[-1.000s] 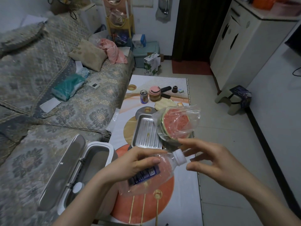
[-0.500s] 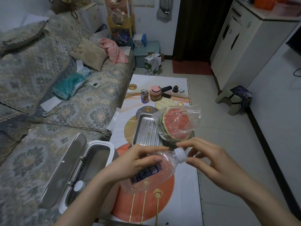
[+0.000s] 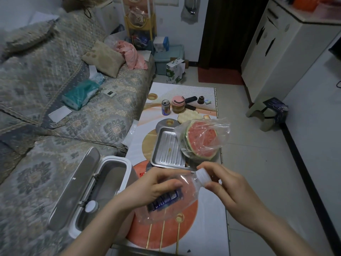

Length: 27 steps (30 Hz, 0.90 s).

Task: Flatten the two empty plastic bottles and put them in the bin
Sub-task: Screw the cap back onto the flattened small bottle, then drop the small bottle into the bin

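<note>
My left hand [image 3: 153, 189] grips a clear plastic bottle [image 3: 181, 195] with a dark blue label around its middle, holding it tilted above the near end of the table. The fingers of my right hand [image 3: 227, 187] pinch the bottle's white cap [image 3: 202, 175]. A white bin [image 3: 118, 170] stands open at the left of the table, its grey lid tipped back toward the sofa. Inside the bin lies another bottle with a white cap [image 3: 91, 206].
A low table [image 3: 206, 235] with an orange pattern holds a metal tray [image 3: 168, 152], a bagged watermelon half [image 3: 202, 140], a drinks can [image 3: 165, 107] and a pink-lidded jar [image 3: 178, 104]. A patterned sofa [image 3: 55, 108] runs along the left. A small stool [image 3: 267, 112] stands on the tiled floor.
My right hand has moved in from open and apart to pinching the bottle's cap. The left hand keeps its grip on the bottle.
</note>
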Available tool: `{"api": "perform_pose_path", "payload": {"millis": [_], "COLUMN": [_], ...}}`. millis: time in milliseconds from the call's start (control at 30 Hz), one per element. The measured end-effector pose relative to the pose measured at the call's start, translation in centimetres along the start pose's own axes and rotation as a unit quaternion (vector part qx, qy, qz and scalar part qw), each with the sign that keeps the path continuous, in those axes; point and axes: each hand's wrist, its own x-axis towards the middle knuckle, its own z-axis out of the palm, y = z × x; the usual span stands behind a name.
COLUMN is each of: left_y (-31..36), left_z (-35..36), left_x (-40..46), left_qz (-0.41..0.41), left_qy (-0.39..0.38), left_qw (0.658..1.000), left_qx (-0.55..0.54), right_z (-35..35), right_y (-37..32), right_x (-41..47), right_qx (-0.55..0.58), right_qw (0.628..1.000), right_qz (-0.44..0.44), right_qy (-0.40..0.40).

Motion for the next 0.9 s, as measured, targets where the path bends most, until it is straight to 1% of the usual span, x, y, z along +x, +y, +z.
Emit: {"api": "perform_pose_path", "payload": {"millis": [133,233,333,367,433,500,567,633,700,733,800,900], "left_y": [-1.4,-3.1,-5.4,-6.2,-7.5,-8.4,-9.2,-10.2,-11.2,-11.6,-12.1,-12.8], "left_z": [0.3,0.4,0.3,0.3,0.1,-0.1,-0.3,-0.7,-1.2,-1.4,-1.5,-1.4], "left_x": [-1.2,-2.3,-4.0,-4.8,-6.5,-8.1,-9.8,-11.6,-13.5,-14.3,-15.5,-16.6], "left_qz": [-0.001,-0.019,-0.063,-0.08,-0.105,-0.116,-0.123,-0.143,-0.167,-0.176,-0.185,-0.185], "left_qy": [0.04,0.07,0.076,0.087,0.133,0.206,0.295,0.378,0.442,0.459,0.469,0.474], "left_qw": [0.998,0.995,0.994,0.992,0.985,0.971,0.948,0.915,0.881,0.87,0.863,0.86], "left_qx": [0.051,0.064,0.054,0.045,0.043,0.038,0.012,0.011,0.025,0.022,0.022,0.028], "right_z": [1.6,3.5,5.7,6.3,7.6,8.5,9.5,10.8,12.7,14.0,16.8,21.1], "right_y": [0.5,0.9,1.4,1.5,1.6,1.3,0.8,0.1,-0.7,-1.0,-1.8,-2.6], "right_x": [-0.6,-0.9,-0.9,-0.8,-0.1,1.0,2.7,4.8,7.1,8.2,10.5,13.1], "right_qx": [0.004,0.012,0.016,0.011,0.004,0.005,0.009,0.002,-0.008,-0.015,-0.049,-0.133], "right_qw": [1.0,1.0,0.997,0.995,0.992,0.991,0.993,0.995,0.997,0.997,0.997,0.986], "right_qz": [0.011,0.021,0.031,0.033,0.026,0.024,0.03,0.024,0.005,-0.004,-0.01,0.01], "right_qy": [-0.011,-0.016,-0.07,-0.094,-0.125,-0.13,-0.112,-0.092,-0.077,-0.071,-0.064,-0.095]}}
